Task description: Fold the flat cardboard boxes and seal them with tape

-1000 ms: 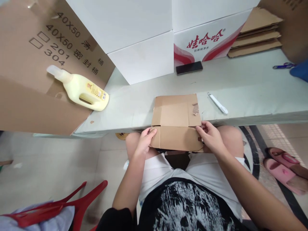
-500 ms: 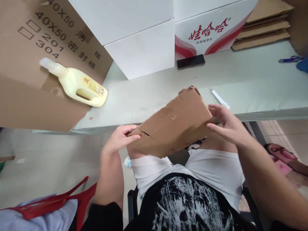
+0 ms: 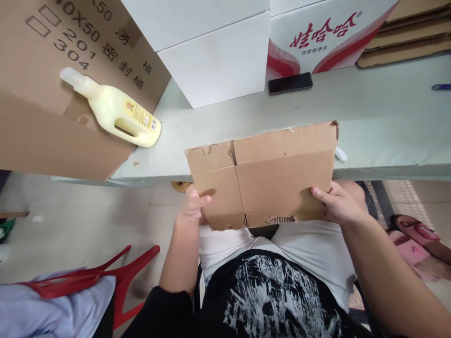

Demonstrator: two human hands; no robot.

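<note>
A creased piece of brown cardboard [image 3: 282,176] is held up above my lap, its far edge reaching over the table's front edge. My left hand [image 3: 193,203] grips its left side, thumb on the near face and fingers behind. On the right side, my right hand [image 3: 338,202] pinches it the same way, its fingers mostly hidden behind the sheet. The cardboard has fold lines, a slit near its upper left and a torn lower edge with exposed corrugation. Just beyond its right edge a white pen-like object [image 3: 340,154] is partly covered.
On the pale green table [image 3: 387,122] stand white cartons [image 3: 214,61], with a black phone [image 3: 291,83] before them. A yellow bottle [image 3: 123,115] lies by a big brown box [image 3: 38,117]. Folded cardboard [image 3: 408,49] is stacked at right; a red chair [image 3: 123,291] is lower left.
The cardboard has turned from a slant to nearly level, with its broad face toward me. My right hand, loosely at its edge before, now grips it. The view has shifted slightly.
</note>
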